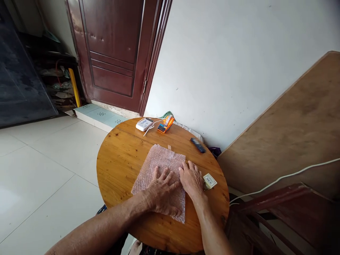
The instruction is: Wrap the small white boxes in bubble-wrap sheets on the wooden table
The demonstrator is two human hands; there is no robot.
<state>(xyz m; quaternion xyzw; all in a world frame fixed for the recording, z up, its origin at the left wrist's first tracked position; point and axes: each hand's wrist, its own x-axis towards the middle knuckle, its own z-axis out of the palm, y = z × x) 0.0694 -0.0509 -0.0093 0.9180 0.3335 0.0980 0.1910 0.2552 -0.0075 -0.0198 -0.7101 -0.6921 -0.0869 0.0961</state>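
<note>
A sheet of pinkish clear bubble wrap point(162, 157) lies flat on the round wooden table point(114, 170). Across its middle and lower part my left hand point(164, 193) presses down, palm flat and fingers spread. My right hand point(191, 179) rests at the sheet's right edge with its fingers stretched out, partly over the wrap and partly over the wood. A small card with a barcode label point(209, 181) lies just right of the right hand. Whether anything is under the wrap cannot be made out.
Toward the table's far edge are a white device with a cord point(145, 124) and an orange tape dispenser point(166, 124). A dark, pixelated long object point(198, 145) lies at the right. Behind stand a white wall point(212, 71) and a dark red door point(111, 53).
</note>
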